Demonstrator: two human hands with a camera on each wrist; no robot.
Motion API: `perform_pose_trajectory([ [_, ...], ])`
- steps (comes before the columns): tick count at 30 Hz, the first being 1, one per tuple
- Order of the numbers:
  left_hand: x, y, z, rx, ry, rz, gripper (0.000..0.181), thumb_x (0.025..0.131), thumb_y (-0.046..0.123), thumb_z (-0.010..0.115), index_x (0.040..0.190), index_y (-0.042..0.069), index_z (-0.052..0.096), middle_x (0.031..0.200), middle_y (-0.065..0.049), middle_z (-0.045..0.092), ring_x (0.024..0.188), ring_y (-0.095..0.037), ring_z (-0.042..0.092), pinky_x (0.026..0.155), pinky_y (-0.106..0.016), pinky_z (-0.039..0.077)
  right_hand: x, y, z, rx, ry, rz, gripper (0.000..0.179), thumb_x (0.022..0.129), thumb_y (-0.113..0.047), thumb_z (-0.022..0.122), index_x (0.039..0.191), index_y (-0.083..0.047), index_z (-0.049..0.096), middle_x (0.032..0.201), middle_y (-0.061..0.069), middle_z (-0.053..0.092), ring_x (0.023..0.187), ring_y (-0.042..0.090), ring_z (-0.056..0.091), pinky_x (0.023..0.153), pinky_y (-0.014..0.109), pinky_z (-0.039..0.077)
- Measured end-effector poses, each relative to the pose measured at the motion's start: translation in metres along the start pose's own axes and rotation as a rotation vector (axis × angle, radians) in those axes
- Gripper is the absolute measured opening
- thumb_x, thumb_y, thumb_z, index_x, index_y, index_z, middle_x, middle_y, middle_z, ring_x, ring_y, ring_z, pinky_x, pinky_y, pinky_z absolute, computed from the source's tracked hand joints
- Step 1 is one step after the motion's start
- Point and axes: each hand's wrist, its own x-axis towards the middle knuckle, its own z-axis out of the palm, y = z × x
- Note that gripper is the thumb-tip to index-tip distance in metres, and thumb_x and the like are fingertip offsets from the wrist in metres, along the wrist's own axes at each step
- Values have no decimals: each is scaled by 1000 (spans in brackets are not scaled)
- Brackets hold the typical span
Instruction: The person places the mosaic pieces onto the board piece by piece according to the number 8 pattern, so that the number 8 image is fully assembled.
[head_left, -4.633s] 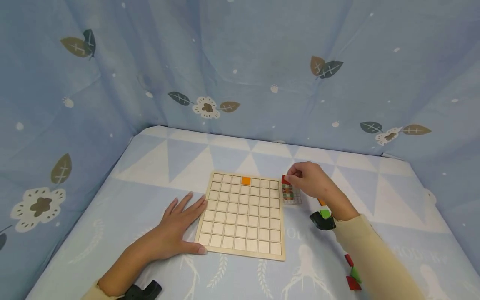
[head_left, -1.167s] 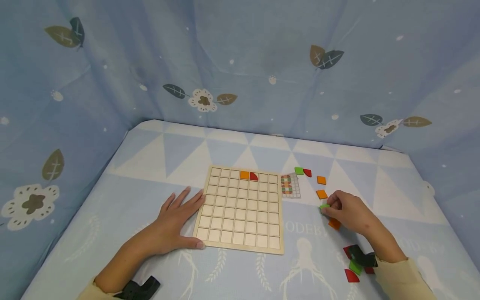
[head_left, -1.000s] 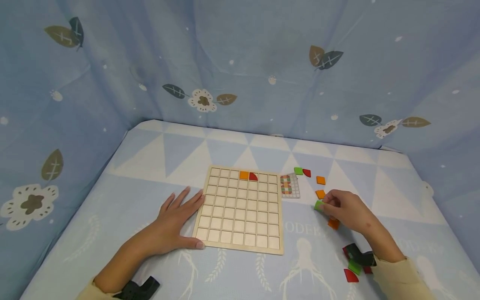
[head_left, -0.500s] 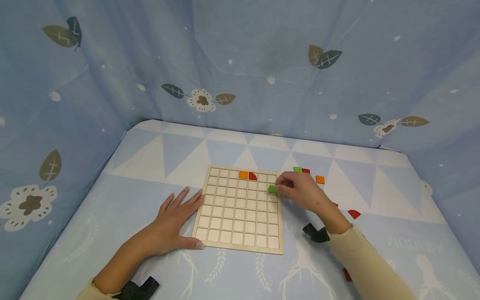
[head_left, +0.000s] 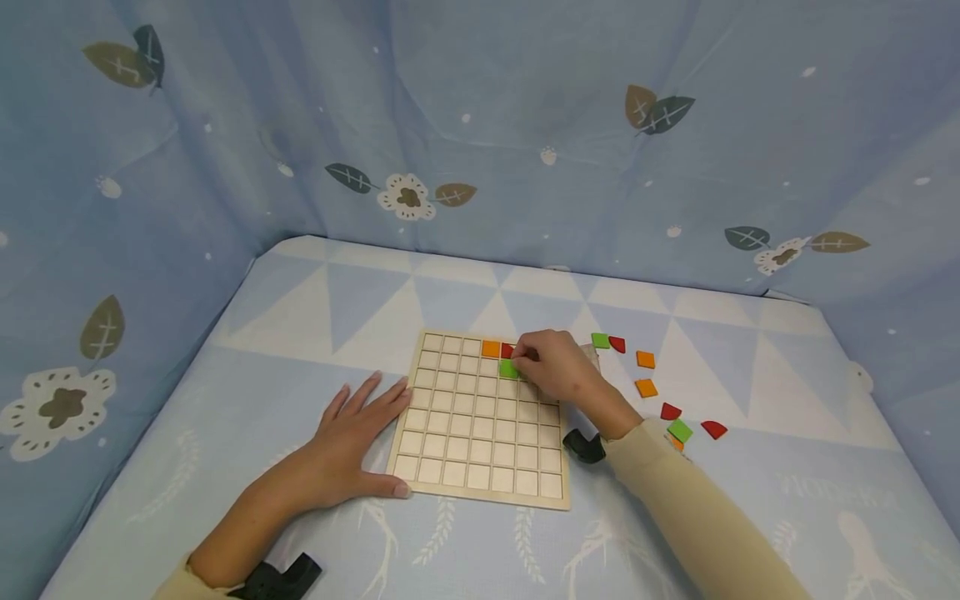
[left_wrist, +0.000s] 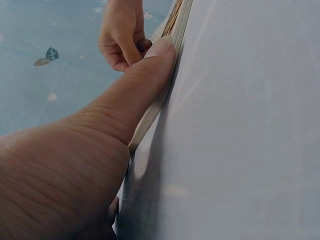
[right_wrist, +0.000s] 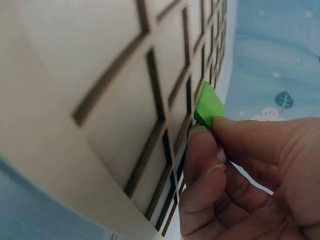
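A pale wooden grid board (head_left: 480, 497) lies on the table; an orange square tile (head_left: 491, 349) and a red quarter-round tile (head_left: 507, 351) sit side by side in its far row. My right hand (head_left: 558, 367) pinches a green square tile (right_wrist: 209, 106) between thumb and fingers, over the second row just below the red one. In the right wrist view that tile stands tilted against the grid. My left hand (head_left: 352, 454) rests with fingers spread along the board's left edge, its thumb (left_wrist: 150, 70) against the near left corner.
Beyond the right hand a patterned card (head_left: 591, 353) is mostly covered. Right of the board lie loose tiles: a green square (head_left: 600, 340), red quarter-rounds (head_left: 714, 429) and orange squares (head_left: 646, 388), with another green square (head_left: 680, 431) near the right sleeve. A blue curtain (head_left: 480, 125) surrounds the table.
The red quarter-round tile has gone from the right hand into the far row. That hand then took a green tile from the right and carried it left over the board. The left hand stays put.
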Motion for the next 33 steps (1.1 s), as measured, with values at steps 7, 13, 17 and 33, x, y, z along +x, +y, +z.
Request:
perform_pose_trajectory([
  [7, -2, 2, -2, 6, -2, 2, 118, 77, 72, 79, 166, 12, 29, 174, -2, 18, 160, -36, -1, 121, -64, -5, -3, -9, 8, -111, 14, 2, 15, 102, -7, 67, 88, -9, 70, 78, -1, 59, 72, 16, 53, 68, 34, 46],
  [13, -2, 0, 1, 9, 5, 5, 118, 77, 73, 78, 166, 12, 31, 174, -3, 19, 160, -38, 0, 120, -66, -5, -18, -11, 9, -99, 33, -2, 17, 101, -8, 69, 115, -4, 77, 102, 6, 72, 84, 17, 62, 76, 35, 55],
  [17, -1, 0, 1, 12, 5, 17, 117, 78, 73, 77, 166, 13, 29, 174, -3, 19, 160, -38, -1, 120, -66, -5, -39, 0, -3, -12, 92, -6, 24, 102, -9, 67, 125, -2, 74, 115, 8, 75, 94, 20, 68, 81, 39, 58],
  [33, 1, 1, 3, 46, 7, 27, 109, 80, 73, 75, 166, 21, 34, 174, -4, 19, 160, -40, 0, 119, -68, -4, -132, 50, -62, 17, 144, 275, 27, 106, -17, 61, 129, -7, 72, 109, 5, 75, 88, 19, 64, 66, 31, 53],
])
